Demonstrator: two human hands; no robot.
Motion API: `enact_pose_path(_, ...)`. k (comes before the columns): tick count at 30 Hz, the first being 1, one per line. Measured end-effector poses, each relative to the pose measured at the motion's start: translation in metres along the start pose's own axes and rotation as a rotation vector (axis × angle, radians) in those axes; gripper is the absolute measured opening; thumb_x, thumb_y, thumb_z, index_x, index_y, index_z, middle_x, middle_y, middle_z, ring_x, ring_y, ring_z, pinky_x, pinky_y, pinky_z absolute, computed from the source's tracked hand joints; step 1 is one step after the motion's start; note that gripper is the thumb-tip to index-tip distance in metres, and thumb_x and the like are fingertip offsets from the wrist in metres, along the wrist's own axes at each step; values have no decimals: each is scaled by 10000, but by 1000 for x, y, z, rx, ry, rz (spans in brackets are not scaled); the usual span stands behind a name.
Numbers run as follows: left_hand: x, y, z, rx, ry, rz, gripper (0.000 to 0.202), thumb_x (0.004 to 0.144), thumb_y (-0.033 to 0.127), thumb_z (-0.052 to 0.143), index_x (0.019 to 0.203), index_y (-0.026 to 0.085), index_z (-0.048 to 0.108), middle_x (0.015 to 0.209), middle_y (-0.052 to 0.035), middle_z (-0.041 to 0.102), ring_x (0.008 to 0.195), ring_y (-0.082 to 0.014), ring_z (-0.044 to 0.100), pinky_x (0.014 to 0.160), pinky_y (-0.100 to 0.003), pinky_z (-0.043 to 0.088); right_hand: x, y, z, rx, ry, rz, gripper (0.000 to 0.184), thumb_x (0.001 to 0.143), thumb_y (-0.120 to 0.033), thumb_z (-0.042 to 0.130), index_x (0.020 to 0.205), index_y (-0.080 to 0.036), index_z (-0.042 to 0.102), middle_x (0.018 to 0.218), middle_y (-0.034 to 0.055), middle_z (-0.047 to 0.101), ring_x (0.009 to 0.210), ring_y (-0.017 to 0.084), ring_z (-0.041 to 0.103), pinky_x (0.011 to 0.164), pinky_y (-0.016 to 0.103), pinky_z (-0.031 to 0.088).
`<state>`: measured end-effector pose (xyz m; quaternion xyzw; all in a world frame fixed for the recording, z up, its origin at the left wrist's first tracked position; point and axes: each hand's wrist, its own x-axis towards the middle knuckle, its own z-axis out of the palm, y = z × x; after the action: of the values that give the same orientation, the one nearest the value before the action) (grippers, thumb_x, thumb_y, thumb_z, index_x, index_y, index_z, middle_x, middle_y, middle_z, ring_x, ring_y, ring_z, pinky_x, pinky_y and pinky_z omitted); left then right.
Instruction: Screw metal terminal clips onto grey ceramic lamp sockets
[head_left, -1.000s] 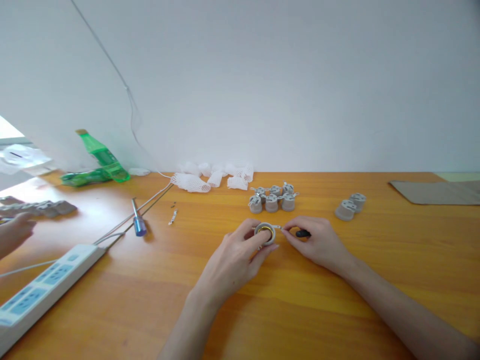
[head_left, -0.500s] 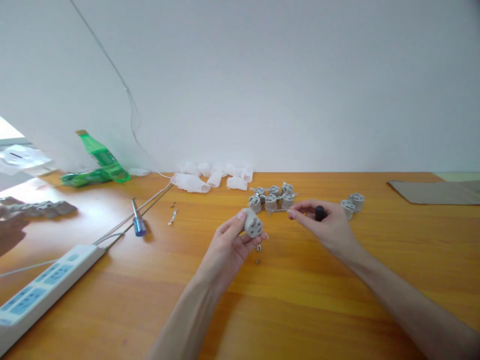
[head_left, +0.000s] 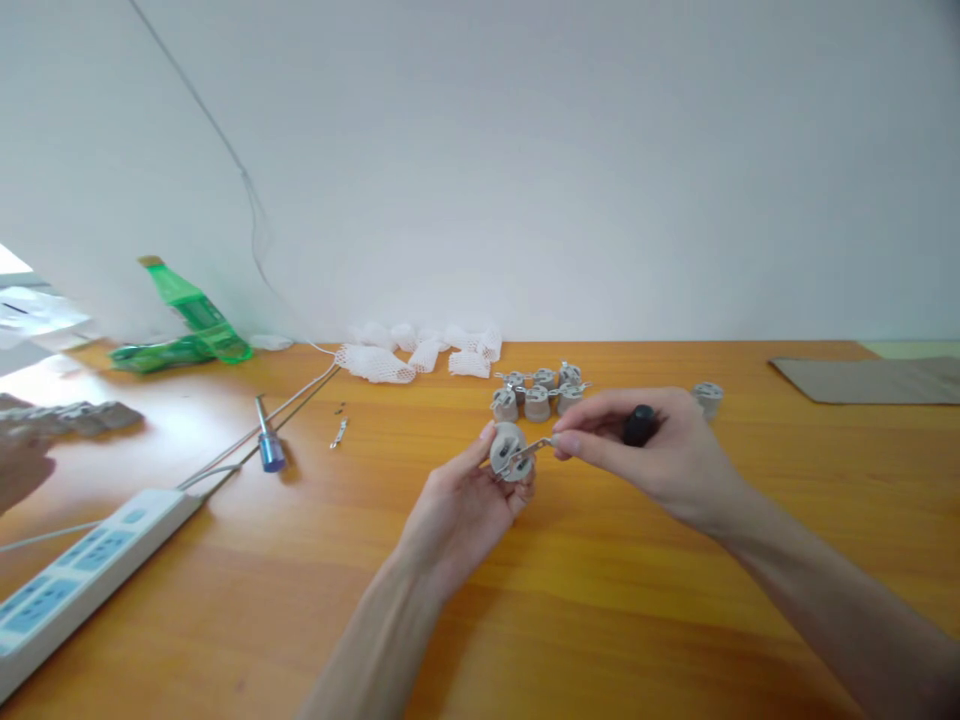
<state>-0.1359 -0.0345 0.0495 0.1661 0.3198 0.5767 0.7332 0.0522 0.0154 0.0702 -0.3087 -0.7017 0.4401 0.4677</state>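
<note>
My left hand (head_left: 472, 505) is closed around a grey ceramic lamp socket (head_left: 506, 445), its slotted face turned up toward me. A thin metal bracket (head_left: 536, 449) lies across that face, with its far end pinched between the thumb and forefinger of my right hand (head_left: 637, 445). Tucked in the right palm is a black-handled tool (head_left: 640, 425); its working end is hidden. Just behind the hands stand several similar sockets (head_left: 537, 403) with metal brackets on top. Another socket (head_left: 707, 398) sits beyond my right hand, partly covered by it.
A blue-handled screwdriver (head_left: 271, 450) and a small metal bracket (head_left: 340, 432) lie to the left, near cables and a white power strip (head_left: 142, 535). White foam nets (head_left: 375, 364), green bottles (head_left: 199, 318) and cardboard (head_left: 870, 381) lie toward the wall. Another person's hand (head_left: 22, 465) is at far left.
My right hand has brought the metal bracket left onto the socket. My left hand has turned the socket so its slotted face points more toward me.
</note>
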Motion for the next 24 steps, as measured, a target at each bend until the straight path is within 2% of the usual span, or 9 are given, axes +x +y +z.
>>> enact_pose_path(4, -1, -2, 0, 50, -11, -42, 246, 992, 285, 557, 854, 129, 690, 859, -55, 655, 742, -107, 639, 674, -198, 539, -2, 0, 6, -116, -68, -23, 106, 825, -290, 762, 786, -203, 809, 572, -16, 627, 485, 97, 448, 444, 248, 319)
enact_pose_path(8, -2, -2, 1, 110, 15, -70, 268, 1000, 299, 545, 882, 114, 700, 821, -55, 656, 671, -97, 625, 624, -195, 539, -2, 1, 6, -135, -74, -4, 111, 817, -292, 759, 781, -200, 811, 537, -26, 584, 465, 86, 373, 426, 246, 259)
enact_pose_path(14, -6, 1, 5, 163, 11, -117, 184, 962, 295, 617, 911, 135, 693, 774, -17, 652, 567, -89, 636, 524, -190, 542, -3, 2, 7, -135, -61, -4, 116, 817, -302, 753, 782, -206, 807, 533, -27, 576, 474, 94, 398, 436, 248, 291)
enact_pose_path(24, -1, 1, 0, 152, 66, -113, 205, 1005, 244, 536, 927, 96, 654, 727, -15, 632, 461, -38, 563, 432, -109, 478, -1, 8, 6, -180, -32, -4, 149, 831, -329, 746, 779, -196, 792, 555, -24, 584, 495, 96, 418, 457, 248, 320)
